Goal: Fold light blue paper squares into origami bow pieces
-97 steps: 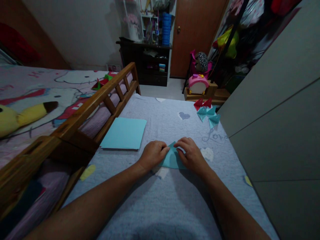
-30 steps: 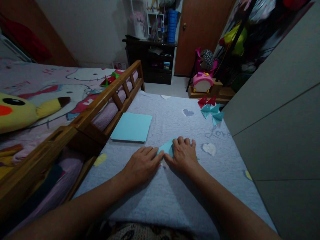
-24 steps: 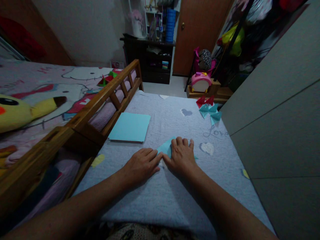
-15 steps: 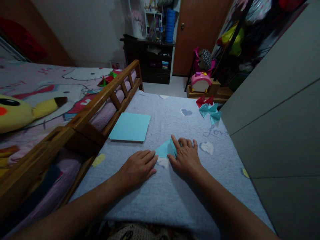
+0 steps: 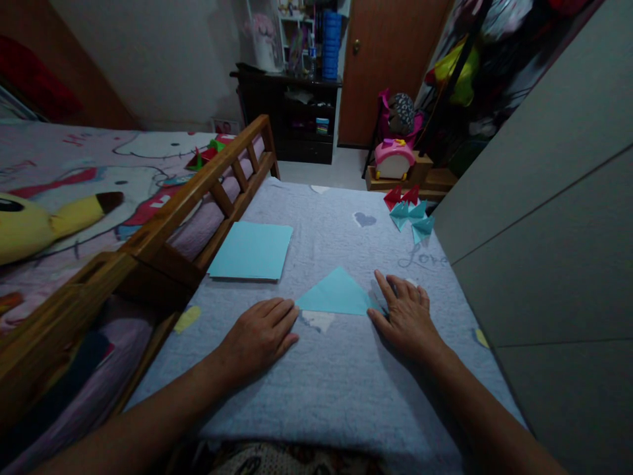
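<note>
A light blue sheet of paper [image 5: 336,293], folded into a triangle, lies flat on the bed sheet with its peak pointing away from me. My left hand [image 5: 262,335] rests at the triangle's left corner, fingers stretched out and side by side, fingertips touching it. At the right corner lies my right hand [image 5: 405,316], its fingers spread and the thumb on the paper's edge. A stack of blue paper [image 5: 251,251] sits beyond my left hand. Folded blue paper shapes [image 5: 415,218] and red ones [image 5: 401,196] stand at the far right.
A wooden bed rail [image 5: 212,191] runs along the left, with a yellow plush toy [image 5: 44,224] on the bed behind it. A pale cabinet panel [image 5: 554,264] bounds the right side. A dark cabinet [image 5: 291,119] and a door [image 5: 390,66] stand at the back.
My right hand has slid rightward from the middle of the folded paper to its right corner, uncovering the triangle. My left hand stays at the left corner. The view has shifted slightly.
</note>
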`<action>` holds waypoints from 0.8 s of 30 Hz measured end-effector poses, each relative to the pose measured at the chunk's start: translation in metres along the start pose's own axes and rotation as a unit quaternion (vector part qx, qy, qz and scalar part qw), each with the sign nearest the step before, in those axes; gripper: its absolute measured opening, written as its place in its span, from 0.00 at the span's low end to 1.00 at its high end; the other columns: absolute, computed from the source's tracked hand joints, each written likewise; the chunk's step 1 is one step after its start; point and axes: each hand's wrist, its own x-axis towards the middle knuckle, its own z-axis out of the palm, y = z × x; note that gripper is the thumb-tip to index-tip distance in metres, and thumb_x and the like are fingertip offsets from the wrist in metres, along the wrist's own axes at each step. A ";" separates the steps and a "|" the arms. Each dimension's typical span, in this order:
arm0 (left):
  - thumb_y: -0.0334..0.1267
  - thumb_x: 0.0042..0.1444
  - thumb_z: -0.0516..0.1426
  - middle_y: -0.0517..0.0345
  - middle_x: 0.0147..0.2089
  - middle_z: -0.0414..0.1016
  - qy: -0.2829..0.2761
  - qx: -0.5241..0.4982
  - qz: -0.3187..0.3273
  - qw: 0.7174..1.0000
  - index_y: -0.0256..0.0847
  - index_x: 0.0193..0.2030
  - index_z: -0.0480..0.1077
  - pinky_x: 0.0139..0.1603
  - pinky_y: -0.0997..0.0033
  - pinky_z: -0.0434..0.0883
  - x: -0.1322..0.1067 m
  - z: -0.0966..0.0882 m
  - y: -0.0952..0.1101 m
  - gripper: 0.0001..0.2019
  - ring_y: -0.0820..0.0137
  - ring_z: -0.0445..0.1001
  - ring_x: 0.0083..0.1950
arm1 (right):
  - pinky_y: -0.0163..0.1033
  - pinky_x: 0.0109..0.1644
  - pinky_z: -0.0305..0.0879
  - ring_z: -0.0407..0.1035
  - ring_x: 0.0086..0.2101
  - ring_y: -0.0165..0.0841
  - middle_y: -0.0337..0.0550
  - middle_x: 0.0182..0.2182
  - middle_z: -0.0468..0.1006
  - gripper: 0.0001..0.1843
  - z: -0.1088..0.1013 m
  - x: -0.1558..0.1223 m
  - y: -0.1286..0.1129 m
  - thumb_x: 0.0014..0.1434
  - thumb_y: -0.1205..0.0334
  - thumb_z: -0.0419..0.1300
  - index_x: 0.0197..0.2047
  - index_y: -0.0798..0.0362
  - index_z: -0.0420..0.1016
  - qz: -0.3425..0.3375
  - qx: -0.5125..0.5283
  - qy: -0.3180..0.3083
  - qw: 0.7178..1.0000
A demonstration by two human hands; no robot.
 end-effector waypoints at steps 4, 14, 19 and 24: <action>0.36 0.65 0.54 0.42 0.52 0.77 0.022 -0.003 0.002 1.000 0.32 0.53 0.72 0.53 0.54 0.76 0.000 0.001 0.000 0.14 0.56 0.75 0.52 | 0.66 0.64 0.49 0.57 0.61 0.54 0.54 0.64 0.65 0.36 -0.001 -0.006 0.011 0.66 0.49 0.52 0.74 0.45 0.48 0.010 -0.013 -0.005 1.000; 0.36 0.63 0.55 0.44 0.54 0.76 0.002 -0.092 -0.048 0.995 0.36 0.54 0.71 0.55 0.51 0.74 0.000 0.001 -0.003 0.14 0.56 0.74 0.54 | 0.61 0.61 0.56 0.62 0.60 0.54 0.55 0.64 0.66 0.35 -0.009 -0.006 0.031 0.64 0.53 0.53 0.72 0.49 0.53 0.007 -0.018 -0.031 0.999; 0.43 0.59 0.60 0.43 0.60 0.71 -0.019 -0.149 -0.135 0.979 0.40 0.61 0.65 0.60 0.47 0.69 0.026 0.001 -0.004 0.24 0.51 0.68 0.60 | 0.52 0.56 0.62 0.68 0.54 0.50 0.59 0.56 0.74 0.25 -0.024 0.010 0.012 0.66 0.57 0.52 0.63 0.57 0.66 -0.004 0.023 -0.059 0.998; 0.42 0.52 0.65 0.45 0.56 0.71 -0.063 -0.154 -0.166 0.972 0.39 0.55 0.68 0.58 0.49 0.68 0.054 0.003 0.001 0.24 0.51 0.68 0.57 | 0.49 0.53 0.62 0.68 0.48 0.49 0.57 0.48 0.75 0.21 -0.025 0.024 -0.022 0.61 0.56 0.60 0.54 0.58 0.72 -0.025 0.068 -0.063 0.995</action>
